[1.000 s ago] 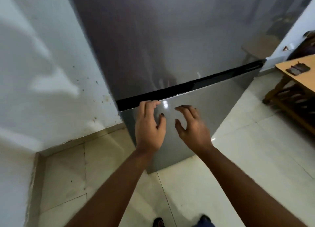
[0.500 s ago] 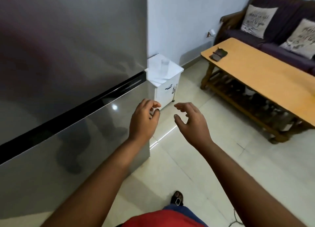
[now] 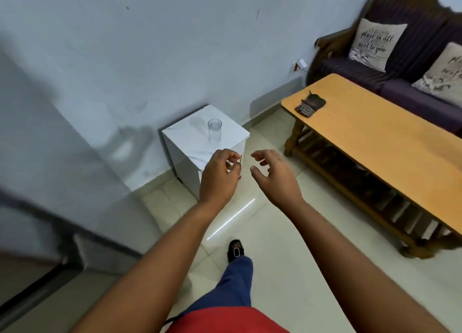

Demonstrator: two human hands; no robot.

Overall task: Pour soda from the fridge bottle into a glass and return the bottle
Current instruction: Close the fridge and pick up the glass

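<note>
Clear glass (image 3: 214, 130), a plain straight-sided tumbler that looks empty, stands upright with its long axis vertical and its open mouth pointing up. It sits near the middle of the white marbled surface (image 3: 232, 132) of a small cabinet against the pale wall. I see both of my hands held out in front of me, just short of that cabinet and below the glass in the view. My left hand (image 3: 218, 176) has its fingers curled loosely inward, its grip on nothing. My right hand (image 3: 273, 176) is spread, fingers apart, grip released and bare. The two hands are near each other but not touching. To the right stands a long wooden coffee table (image 3: 375, 137) with a small dark pouch (image 3: 310, 102) on it, and behind that a dark sofa (image 3: 410, 65) with printed cushions. The grey fridge (image 3: 37, 182) is a blur at the left edge. Half a second ago it filled the left half of my view; it has since slid aside, and the cabinet and glass now sit centred.
</note>
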